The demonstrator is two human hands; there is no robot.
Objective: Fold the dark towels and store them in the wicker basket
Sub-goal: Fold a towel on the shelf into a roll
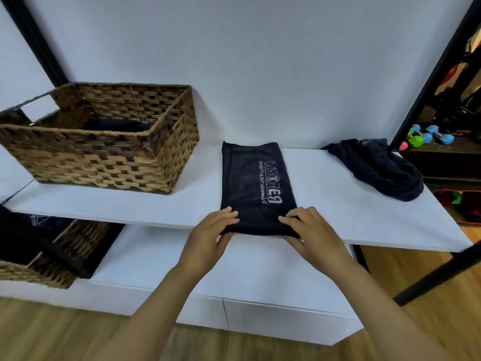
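Observation:
A dark towel (256, 183) with pale printed lettering lies folded into a long strip on the white shelf (338, 204), its near end at the shelf's front edge. My left hand (208, 238) pinches the near left corner, fingers on top and thumb below. My right hand (309, 230) grips the near right corner the same way. A wicker basket (104, 157) stands at the shelf's left; a dark folded towel (117, 125) shows inside it. Another dark towel (377, 168) lies crumpled at the shelf's right.
A second wicker basket (52, 256) with dark cloth sits on the lower white ledge at the left. Black frame posts stand at both sides. Coloured dumbbells (426, 135) lie on a dark unit at the right. The floor is wood.

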